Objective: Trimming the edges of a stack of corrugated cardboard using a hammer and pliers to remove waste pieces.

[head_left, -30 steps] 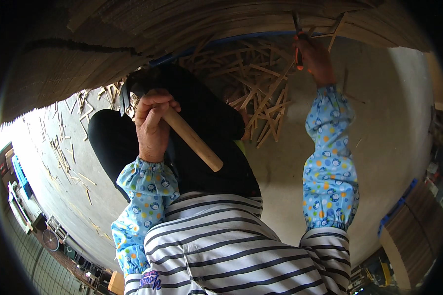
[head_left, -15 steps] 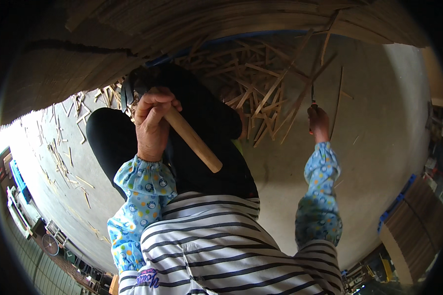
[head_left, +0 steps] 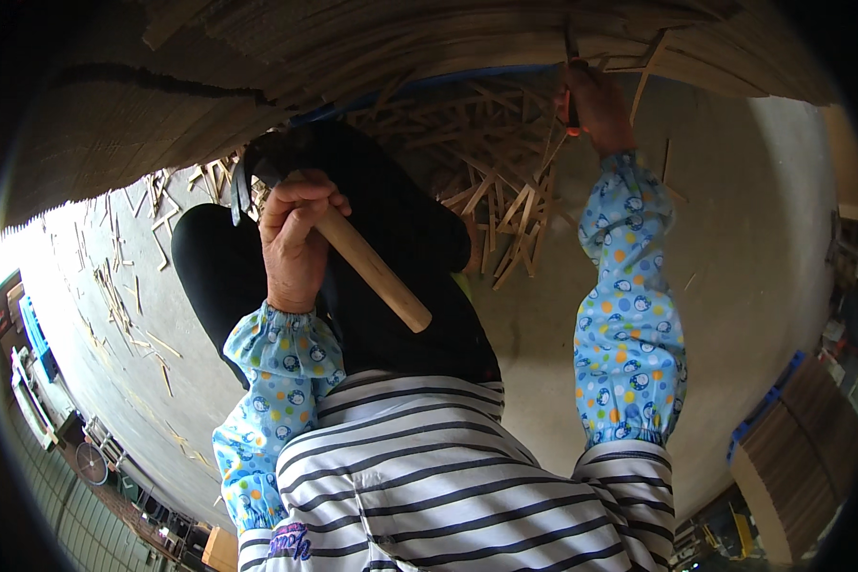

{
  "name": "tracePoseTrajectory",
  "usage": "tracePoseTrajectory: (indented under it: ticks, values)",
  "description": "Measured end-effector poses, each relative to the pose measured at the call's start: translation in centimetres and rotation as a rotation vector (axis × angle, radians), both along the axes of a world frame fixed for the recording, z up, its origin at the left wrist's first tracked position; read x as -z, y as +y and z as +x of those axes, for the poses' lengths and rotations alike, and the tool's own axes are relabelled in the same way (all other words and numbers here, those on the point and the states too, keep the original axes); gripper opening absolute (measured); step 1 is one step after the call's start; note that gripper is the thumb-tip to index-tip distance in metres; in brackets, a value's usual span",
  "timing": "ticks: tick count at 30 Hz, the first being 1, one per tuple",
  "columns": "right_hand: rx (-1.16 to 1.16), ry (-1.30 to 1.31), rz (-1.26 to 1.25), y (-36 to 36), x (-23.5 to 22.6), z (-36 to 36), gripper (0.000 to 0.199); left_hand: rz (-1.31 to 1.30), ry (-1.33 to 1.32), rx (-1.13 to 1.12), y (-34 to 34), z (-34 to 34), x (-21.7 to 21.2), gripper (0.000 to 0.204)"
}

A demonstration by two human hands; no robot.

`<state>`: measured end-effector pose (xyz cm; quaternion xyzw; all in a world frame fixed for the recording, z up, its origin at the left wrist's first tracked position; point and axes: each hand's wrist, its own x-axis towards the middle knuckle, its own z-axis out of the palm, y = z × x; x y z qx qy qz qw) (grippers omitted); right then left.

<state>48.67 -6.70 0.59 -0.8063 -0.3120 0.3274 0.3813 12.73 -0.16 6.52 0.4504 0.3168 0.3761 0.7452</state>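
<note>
My left hand [head_left: 298, 224] is closed round a thick, round wooden handle [head_left: 377, 272] above my dark-trousered lap. The handle's free end slants down to the right; whatever is at its other end is hidden by the hand and the dark clothing. Farther off at the right, my right hand [head_left: 601, 110] grips a narrow hand tool [head_left: 572, 112] with a red-and-black handle. Its slim dark blade or shaft points away, up against the edge of a tall stack of thin brown sheets [head_left: 429, 43]. The exact kind of tool cannot be made out.
Many loose wood strips [head_left: 520, 205] lie heaped on the grey floor below the stack, with more strips [head_left: 114, 300] scattered at the left. Another brown stack [head_left: 806, 448] with blue edging stands at the lower right. A wheel [head_left: 91, 463] shows at the lower left.
My right hand has reached forward and slightly left with the tool, from above the floor to the stack's edge. Long strips near it are no longer seen there. The left hand stays put.
</note>
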Motion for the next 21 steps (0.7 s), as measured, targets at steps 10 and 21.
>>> tracePoseTrajectory:
  ticks: [10, 21]
  values:
    - [0.283, -0.114, -0.061, -13.5, 7.6, -1.3, 0.032, -0.030, -0.001, -0.038, 0.4, 0.1, 0.1, 0.011]
    - [0.203, 0.322, 0.076, -6.2, -0.7, -2.9, 0.028, -0.007, 0.020, 0.014, 0.3, 0.5, 0.0, 0.011]
